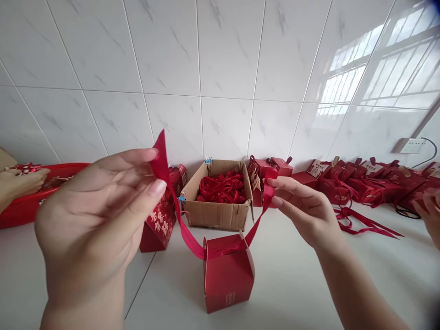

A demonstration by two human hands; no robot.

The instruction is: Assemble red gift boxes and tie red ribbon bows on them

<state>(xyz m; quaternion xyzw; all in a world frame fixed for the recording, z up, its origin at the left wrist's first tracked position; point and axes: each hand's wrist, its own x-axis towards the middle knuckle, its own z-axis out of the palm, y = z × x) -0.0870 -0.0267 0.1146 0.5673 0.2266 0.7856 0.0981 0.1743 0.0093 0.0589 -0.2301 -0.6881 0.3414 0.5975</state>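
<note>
A small red gift box [228,279] stands upright on the white table in front of me. A red ribbon [192,243] runs through its top, and both ends rise up and outward. One end is pinched between thumb and fingers of my left hand [99,220], its pointed tip sticking up. My right hand [304,206] pinches the other end, to the right of the box and above it. Between the hands the ribbon hangs in a slack curve. Behind my left hand is another red gift box [160,224] with light lettering, partly hidden.
An open cardboard box [216,215] full of red ribbons [223,188] stands by the tiled wall. Several red gift boxes [371,188] line the right side, near loose ribbon [367,224]. Other people's hands show at a red basin [17,211] and at the right edge.
</note>
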